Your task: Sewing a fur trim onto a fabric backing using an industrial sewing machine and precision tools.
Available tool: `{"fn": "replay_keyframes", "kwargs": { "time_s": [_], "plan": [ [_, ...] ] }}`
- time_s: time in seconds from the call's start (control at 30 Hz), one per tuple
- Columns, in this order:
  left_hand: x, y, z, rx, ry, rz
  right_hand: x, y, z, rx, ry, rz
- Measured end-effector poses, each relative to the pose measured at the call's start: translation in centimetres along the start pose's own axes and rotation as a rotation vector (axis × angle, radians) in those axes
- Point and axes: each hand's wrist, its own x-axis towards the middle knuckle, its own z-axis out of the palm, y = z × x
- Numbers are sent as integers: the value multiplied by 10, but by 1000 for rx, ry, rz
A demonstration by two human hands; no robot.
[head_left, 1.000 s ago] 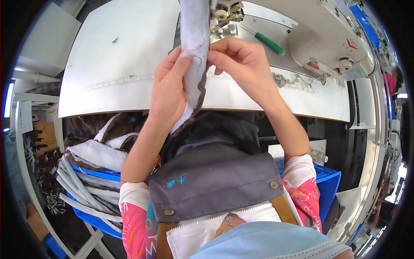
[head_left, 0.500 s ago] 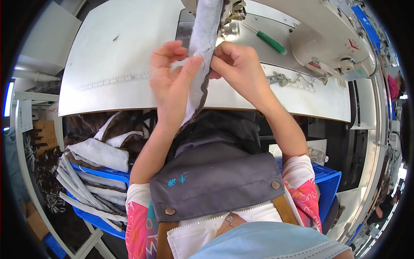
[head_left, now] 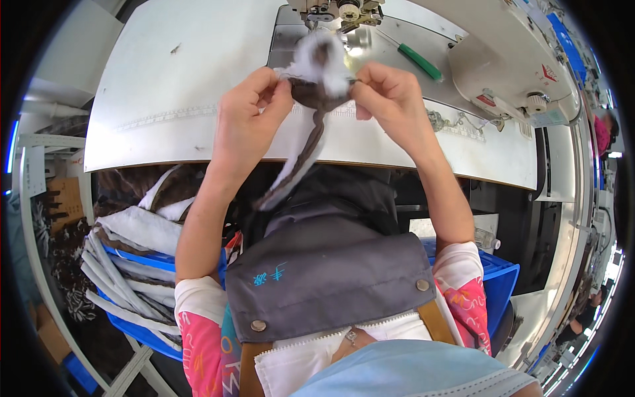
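Note:
A strip of white fleecy fabric with a dark brown side (head_left: 305,92) is stretched between my hands, just in front of the sewing machine's needle area (head_left: 337,14). My left hand (head_left: 254,112) pinches its left edge, the thumb against the fingers. At the right edge, my right hand (head_left: 390,99) pinches it in the same way. The far part of the strip is bunched up and smeared by motion. A narrow tail of it, white with a brown edge, hangs toward me over the table's front edge and onto my dark grey apron (head_left: 331,284).
On the white table (head_left: 152,79) with its ruler strip, a green-handled screwdriver (head_left: 420,63) lies right of the needle area. The machine body (head_left: 512,73) stands at the far right. Fleece strips fill a blue bin (head_left: 135,331) at lower left; another blue bin (head_left: 496,284) is at lower right.
My hands have moved apart, the left hand closing on the fabric. The strip has come away from the machine head toward me and is now spread and bunched between my hands.

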Motion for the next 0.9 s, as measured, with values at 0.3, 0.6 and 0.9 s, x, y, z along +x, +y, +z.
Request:
{"fn": "replay_keyframes", "kwargs": {
  "time_s": [0.3,0.6,0.9],
  "plan": [
    [3,2,1,-198,-96,-121,4,9,1,224,-152,65],
    [-3,3,4,-116,-67,-123,1,13,4,204,-131,47],
    [-2,6,-4,33,35,36,12,0,22,-59,-47,-5]
  ]
}}
